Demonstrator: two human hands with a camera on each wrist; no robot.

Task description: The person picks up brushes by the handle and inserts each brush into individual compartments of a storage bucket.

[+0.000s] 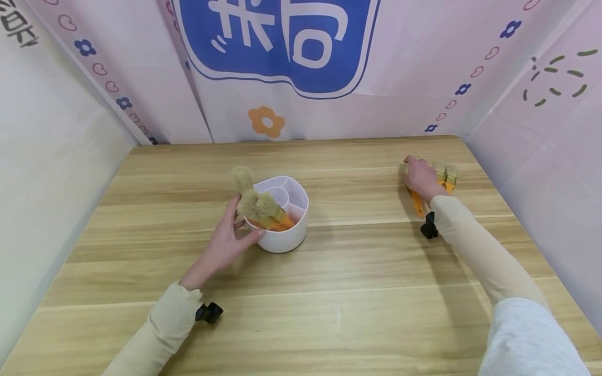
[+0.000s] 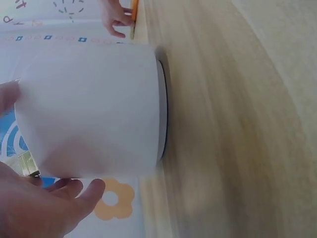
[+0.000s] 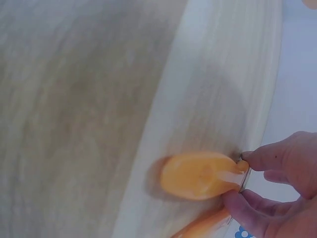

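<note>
A white round divided container [image 1: 282,241] stands on the table left of the middle. My left hand [image 1: 226,243] holds its left side, the thumb at the near rim and the fingers along the wall. Several paintbrushes [image 1: 263,207] with orange handles lean in it, bristles up. At the back right, my right hand [image 1: 421,178] pinches a paintbrush [image 3: 198,176] near its metal band, thumb on one side and fingers on the other. Its orange handle points toward me. Beside it lie more paintbrushes [image 1: 450,177], partly hidden by the hand.
The wood-grain table [image 1: 338,313] meets a printed white backdrop [image 1: 357,117] at its back edge. White side panels stand at left and right. A black wrist strap piece [image 1: 429,227] hangs under the right sleeve, another [image 1: 209,313] by the left.
</note>
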